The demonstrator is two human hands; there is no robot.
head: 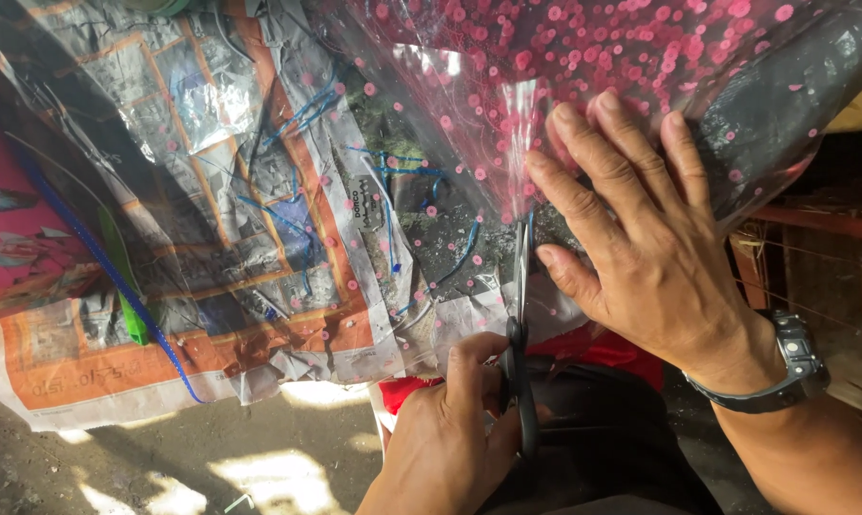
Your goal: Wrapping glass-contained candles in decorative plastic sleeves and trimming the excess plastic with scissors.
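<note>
A clear plastic sheet with pink dots (584, 48) lies spread over the work surface. My right hand (641, 248), with a dark wristwatch (784, 367) on its wrist, presses flat on the sheet, fingers spread and pointing away from me. My left hand (450, 429) grips the black handles of a pair of scissors (520, 372). The blades point away from me and reach into the sheet's near edge, just left of my right thumb.
Newspaper (164, 362) covers the surface under the plastic, strewn with blue string pieces (393, 191) and a small flat blade packet (366, 202). A pink patterned cloth (11, 229) and a green strip (131, 310) lie at the left. Red cloth (603, 348) lies below my right hand. Dirt ground (212, 458) is below.
</note>
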